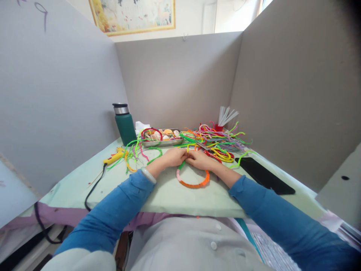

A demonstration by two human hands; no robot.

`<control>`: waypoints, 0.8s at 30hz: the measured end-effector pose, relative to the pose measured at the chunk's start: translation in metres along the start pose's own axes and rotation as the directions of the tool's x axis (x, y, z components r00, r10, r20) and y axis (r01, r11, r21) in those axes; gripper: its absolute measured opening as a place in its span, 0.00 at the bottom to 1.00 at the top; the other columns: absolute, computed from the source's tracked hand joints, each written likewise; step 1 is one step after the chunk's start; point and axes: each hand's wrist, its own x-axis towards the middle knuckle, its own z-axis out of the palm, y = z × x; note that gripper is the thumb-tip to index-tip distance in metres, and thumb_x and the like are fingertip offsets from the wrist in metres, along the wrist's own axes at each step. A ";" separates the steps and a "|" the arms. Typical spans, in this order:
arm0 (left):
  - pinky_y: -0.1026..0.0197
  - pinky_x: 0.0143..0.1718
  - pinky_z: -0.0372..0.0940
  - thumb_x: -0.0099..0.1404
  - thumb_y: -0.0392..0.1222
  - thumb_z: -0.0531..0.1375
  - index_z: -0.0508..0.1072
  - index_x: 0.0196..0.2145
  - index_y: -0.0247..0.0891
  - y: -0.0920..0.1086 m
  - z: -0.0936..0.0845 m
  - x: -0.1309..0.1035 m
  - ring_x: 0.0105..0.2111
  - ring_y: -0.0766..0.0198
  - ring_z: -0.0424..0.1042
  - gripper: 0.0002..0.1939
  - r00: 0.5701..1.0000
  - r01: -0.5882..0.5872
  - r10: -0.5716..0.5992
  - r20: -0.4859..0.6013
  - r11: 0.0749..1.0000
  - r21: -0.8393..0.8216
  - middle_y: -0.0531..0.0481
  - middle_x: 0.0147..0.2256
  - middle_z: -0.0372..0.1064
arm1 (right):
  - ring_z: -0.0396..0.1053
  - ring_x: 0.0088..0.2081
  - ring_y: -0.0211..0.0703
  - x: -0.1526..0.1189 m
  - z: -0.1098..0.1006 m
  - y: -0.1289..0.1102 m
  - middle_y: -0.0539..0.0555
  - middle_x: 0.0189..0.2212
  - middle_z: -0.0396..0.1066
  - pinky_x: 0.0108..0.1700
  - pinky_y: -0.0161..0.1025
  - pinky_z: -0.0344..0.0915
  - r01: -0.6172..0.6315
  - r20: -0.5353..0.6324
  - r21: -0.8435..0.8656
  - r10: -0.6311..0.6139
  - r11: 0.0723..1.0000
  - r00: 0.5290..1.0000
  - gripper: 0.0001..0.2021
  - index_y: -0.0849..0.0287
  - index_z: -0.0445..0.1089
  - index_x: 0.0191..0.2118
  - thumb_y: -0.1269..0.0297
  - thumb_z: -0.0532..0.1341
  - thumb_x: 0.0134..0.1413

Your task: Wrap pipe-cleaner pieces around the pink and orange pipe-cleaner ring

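Note:
My left hand (175,156) and my right hand (199,159) meet over the middle of the table, fingers pinched together. Between them they grip the far side of a ring wrapped in pipe cleaners (194,185), in orange, pink and green sections. Its near side shows below my hands, close to the tabletop. A short yellow end (187,149) sticks up at my fingertips; what exactly the fingertips press is hidden. Left of my left hand lies a green pipe-cleaner loop (155,153). Just beyond my right hand are scissors (203,146) and a bundle of yellow pipe cleaners (222,154).
A yellow hot glue gun (114,156) with a black cord lies left, near a green bottle (125,126). Behind are a metal tray (163,143) of small pieces, a pipe-cleaner heap (220,135) and white sticks (225,116). A black flat slab (262,175) lies right. Partitions (180,75) surround the table.

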 end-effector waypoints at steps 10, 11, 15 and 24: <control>0.66 0.29 0.57 0.60 0.43 0.47 0.67 0.33 0.37 0.002 -0.001 0.000 0.30 0.64 0.67 0.12 1.000 0.019 -0.019 0.012 1.000 -0.003 0.47 0.31 0.69 | 0.64 0.32 0.39 0.000 -0.001 0.001 0.54 0.31 0.69 0.33 0.33 0.56 0.002 0.005 0.003 -0.002 1.000 1.000 0.09 0.61 0.66 0.34 0.66 0.53 0.48; 0.66 0.29 0.57 0.60 0.43 0.47 0.67 0.33 0.37 0.002 -0.002 0.000 0.31 0.64 0.67 0.12 1.000 0.025 -0.025 0.016 1.000 -0.005 0.48 0.31 0.69 | 0.64 0.32 0.39 -0.001 -0.001 0.001 0.54 0.31 0.69 0.33 0.33 0.56 0.002 0.004 0.003 -0.002 1.000 1.000 0.09 0.61 0.66 0.34 0.66 0.53 0.48; 0.66 0.30 0.57 0.60 0.43 0.47 0.67 0.33 0.37 0.003 -0.002 -0.001 0.31 0.64 0.67 0.12 1.000 0.025 -0.025 0.012 1.000 -0.008 0.48 0.31 0.69 | 0.64 0.33 0.39 -0.001 -0.001 0.001 0.54 0.32 0.69 0.33 0.33 0.57 0.007 0.010 0.014 -0.007 1.000 1.000 0.09 0.62 0.66 0.35 0.66 0.53 0.48; 0.65 0.30 0.57 0.60 0.43 0.48 0.67 0.34 0.37 0.002 -0.001 -0.001 0.31 0.64 0.67 0.11 1.000 0.027 -0.027 0.016 1.000 -0.013 0.47 0.32 0.69 | 0.64 0.33 0.38 -0.001 -0.001 0.000 0.54 0.32 0.69 0.35 0.33 0.57 0.010 0.014 0.026 -0.010 1.000 1.000 0.09 0.62 0.66 0.35 0.67 0.53 0.48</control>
